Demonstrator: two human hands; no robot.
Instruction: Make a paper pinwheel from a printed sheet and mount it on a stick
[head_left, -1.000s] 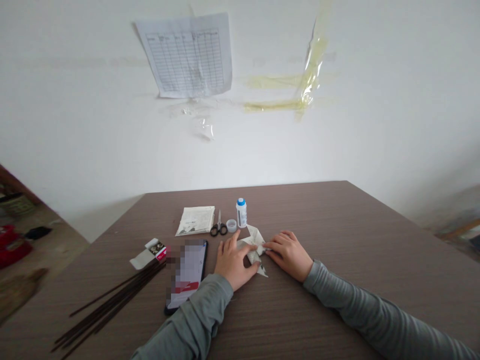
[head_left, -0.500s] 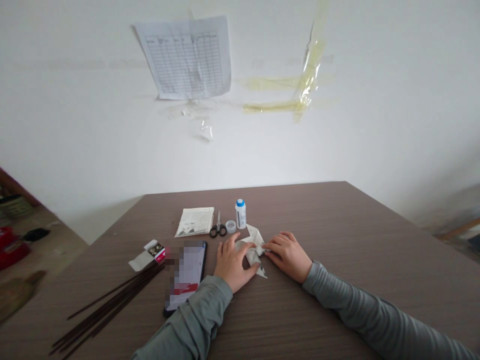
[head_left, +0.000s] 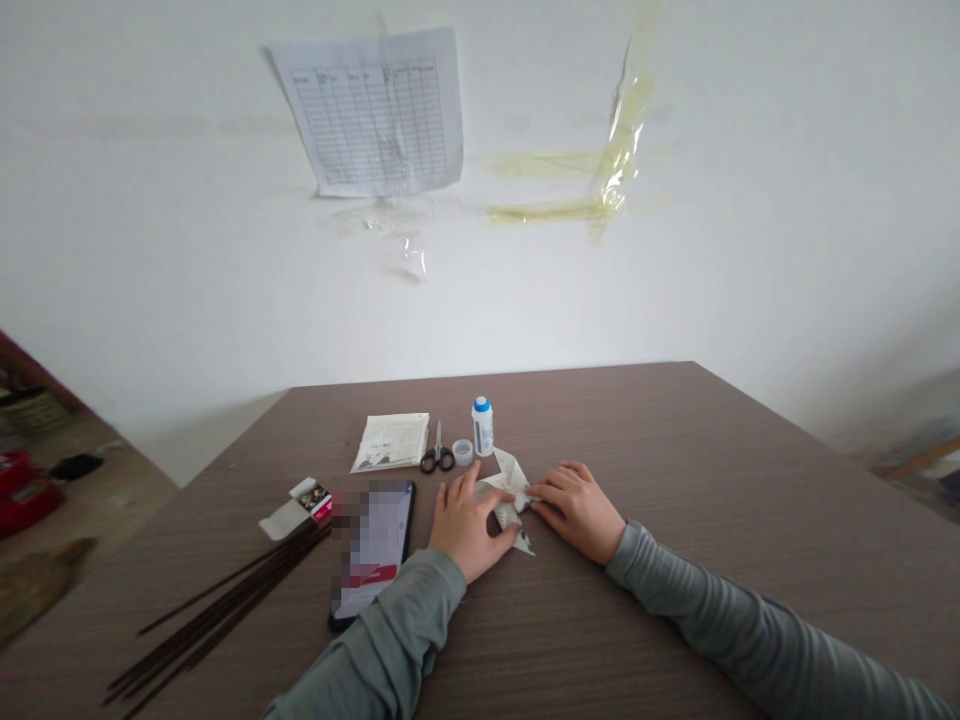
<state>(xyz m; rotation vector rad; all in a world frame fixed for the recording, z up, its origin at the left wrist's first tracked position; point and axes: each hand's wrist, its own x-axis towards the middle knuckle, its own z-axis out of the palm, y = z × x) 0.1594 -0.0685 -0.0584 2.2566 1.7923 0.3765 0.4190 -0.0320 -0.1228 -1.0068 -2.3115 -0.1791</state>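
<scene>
A paper pinwheel [head_left: 511, 470] folded from printed newsprint lies on the table, with pointed flaps at its top and bottom. My left hand [head_left: 466, 528] rests over its left side, index finger pressing near the centre and thumb on the lower flap; the other fingers are spread. From the right, my right hand [head_left: 579, 510] pinches the pinwheel's right flap close to the middle, fingers bunched together. Both hands cover part of the paper. Just behind it stand a white glue bottle [head_left: 482, 428] with a blue top and a small translucent cap [head_left: 462, 453].
Black-handled scissors [head_left: 437, 456] lie beside a folded newsprint stack [head_left: 391, 442]. Left of my left forearm are a phone [head_left: 375, 560], an opened small box [head_left: 298, 508] and several thin dark sticks [head_left: 225, 610]. The brown table [head_left: 720, 480] meets a white wall.
Both hands stay on the pinwheel in nearly the same place. The view has shifted very slightly; nothing on the table has visibly moved.
</scene>
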